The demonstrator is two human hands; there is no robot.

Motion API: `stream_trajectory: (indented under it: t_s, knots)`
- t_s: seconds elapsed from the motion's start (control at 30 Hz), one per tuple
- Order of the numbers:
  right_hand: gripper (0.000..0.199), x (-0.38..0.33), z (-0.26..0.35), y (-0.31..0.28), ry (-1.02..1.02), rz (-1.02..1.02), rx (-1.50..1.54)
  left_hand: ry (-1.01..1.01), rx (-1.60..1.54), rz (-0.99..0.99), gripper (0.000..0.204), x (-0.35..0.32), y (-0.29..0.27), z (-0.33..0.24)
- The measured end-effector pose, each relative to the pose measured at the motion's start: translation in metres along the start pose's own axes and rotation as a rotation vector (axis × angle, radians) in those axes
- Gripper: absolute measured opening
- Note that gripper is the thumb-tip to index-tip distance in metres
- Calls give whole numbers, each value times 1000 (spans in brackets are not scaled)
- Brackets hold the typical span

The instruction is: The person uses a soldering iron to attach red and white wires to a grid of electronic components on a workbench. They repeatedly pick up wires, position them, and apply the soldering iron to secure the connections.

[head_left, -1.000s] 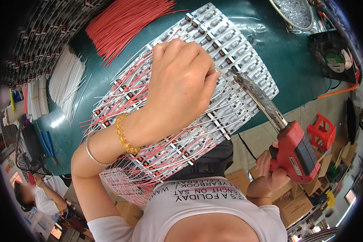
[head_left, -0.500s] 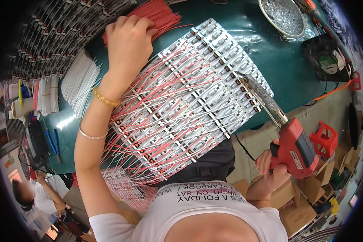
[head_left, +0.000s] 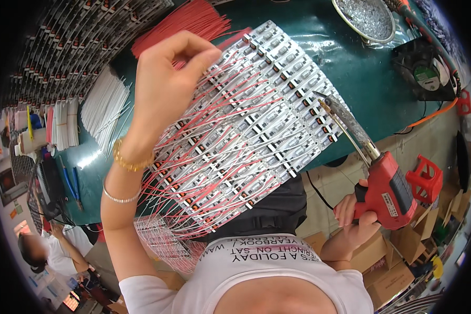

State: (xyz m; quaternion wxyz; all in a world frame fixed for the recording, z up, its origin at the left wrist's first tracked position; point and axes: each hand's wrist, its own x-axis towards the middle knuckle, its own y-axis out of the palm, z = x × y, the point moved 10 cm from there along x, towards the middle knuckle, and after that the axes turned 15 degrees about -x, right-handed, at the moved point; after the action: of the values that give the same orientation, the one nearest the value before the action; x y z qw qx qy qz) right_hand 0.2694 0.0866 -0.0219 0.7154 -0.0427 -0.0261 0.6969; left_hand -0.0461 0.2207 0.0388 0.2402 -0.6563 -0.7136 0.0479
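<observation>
My left hand (head_left: 175, 78) is above the upper left corner of a panel of small circuit boards (head_left: 293, 89), thumb and forefinger pinched together. A red wire (head_left: 236, 38), smeared by motion, runs out from its fingertips. Rows of red and white wires (head_left: 214, 141) trail from the boards toward the lower left. In my right hand (head_left: 353, 217) is a red soldering gun (head_left: 390, 191), held by its handle. Its metal tip (head_left: 322, 99) points up and left, over the panel's right part. Beyond my left hand lies a pile of red wires (head_left: 183, 26).
White wires (head_left: 105, 104) lie fanned out at the left, beside blue-handled pliers (head_left: 70, 183). Stacked board panels (head_left: 73, 47) fill the far left. A metal dish (head_left: 369, 21) and a small black fan (head_left: 424, 73) are at the far right. Another person (head_left: 63, 246) sits lower left.
My left hand has come off the red wire pile and moved right and nearer, bringing a red wire along. The soldering gun has shifted slightly right.
</observation>
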Motion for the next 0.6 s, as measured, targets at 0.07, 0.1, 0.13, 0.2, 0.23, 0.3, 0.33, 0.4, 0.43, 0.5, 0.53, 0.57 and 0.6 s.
stream_trajectory:
  t_s: [0.07, 0.1, 0.13, 0.2, 0.23, 0.3, 0.33, 0.4, 0.43, 0.5, 0.53, 0.57, 0.6]
  knots:
    - [79, -2, -1, -1, 20, -3, -20, -136, -99, 75, 9, -17, 18, -7]
    - [81, -4, -3, -2, 34, -13, -28, -215, -105, 125, 8, -26, 29, -11]
    - [83, -5, -4, -3, 45, -17, -31, -294, -107, 169, 8, -36, 39, -11]
    - [87, -10, -7, -6, 77, -32, -30, -70, 105, 190, 7, -45, 50, -27]
    - [89, -13, -7, -6, 92, -37, -20, 45, 216, 194, 7, -50, 55, -34]
    - [90, -14, -7, -5, 71, -3, -9, 57, 200, 186, 8, -57, 61, -30]
    - [89, -12, -7, -5, 32, 28, -8, 69, 189, 187, 9, -58, 65, -29]
    - [88, -12, -7, -4, 7, 30, 18, 72, 228, 193, 11, -59, 67, -26]
    - [88, -13, -7, -3, 18, -2, 43, 73, 233, 199, 11, -59, 68, -26]
    - [88, -13, -9, -2, 31, -6, 32, 74, 237, 207, 11, -59, 70, -25]
    - [88, -13, -10, -2, 32, 4, 25, 74, 239, 207, 12, -59, 70, -25]
    - [88, -13, -10, -2, 30, 17, 20, 74, 240, 208, 12, -59, 70, -25]
    - [87, -12, -10, -2, 26, 24, 17, 75, 237, 206, 12, -59, 70, -25]
